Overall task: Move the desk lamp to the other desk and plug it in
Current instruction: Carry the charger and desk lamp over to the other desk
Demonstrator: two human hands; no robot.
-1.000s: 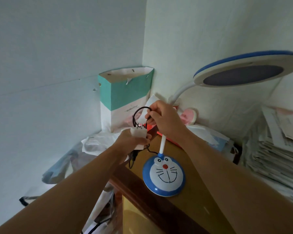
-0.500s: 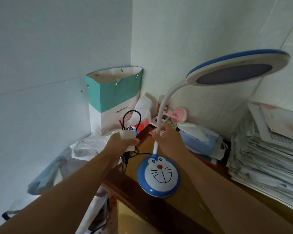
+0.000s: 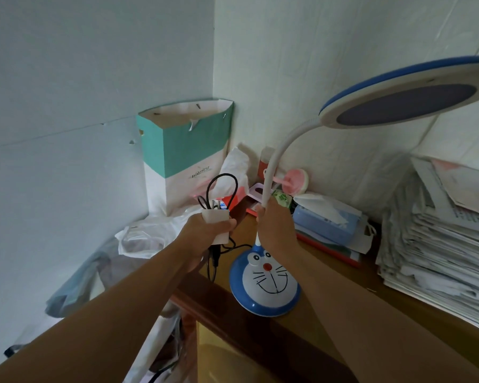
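The desk lamp has a round blue base with a cartoon cat face (image 3: 264, 286), a white bendable neck and a wide blue-rimmed disc head (image 3: 409, 98) at upper right. The base rests near the left end of a wooden desk (image 3: 310, 324). My right hand (image 3: 274, 228) is closed around the lower neck just above the base. My left hand (image 3: 208, 230) holds the lamp's white plug adapter (image 3: 215, 217), prongs up, with the black cord (image 3: 221, 186) looped above it and hanging below my fist.
A teal and white paper bag (image 3: 183, 153) stands in the wall corner. Behind the lamp lie a blue tissue pack (image 3: 324, 219), a pink object and booklets. A tall stack of papers (image 3: 437, 239) fills the desk's right. White plastic bags (image 3: 144, 236) lie left of the desk.
My right hand slid down the neck from near the cord loop to just above the base. My left hand kept the adapter. The view shifted, showing more of the paper stack.
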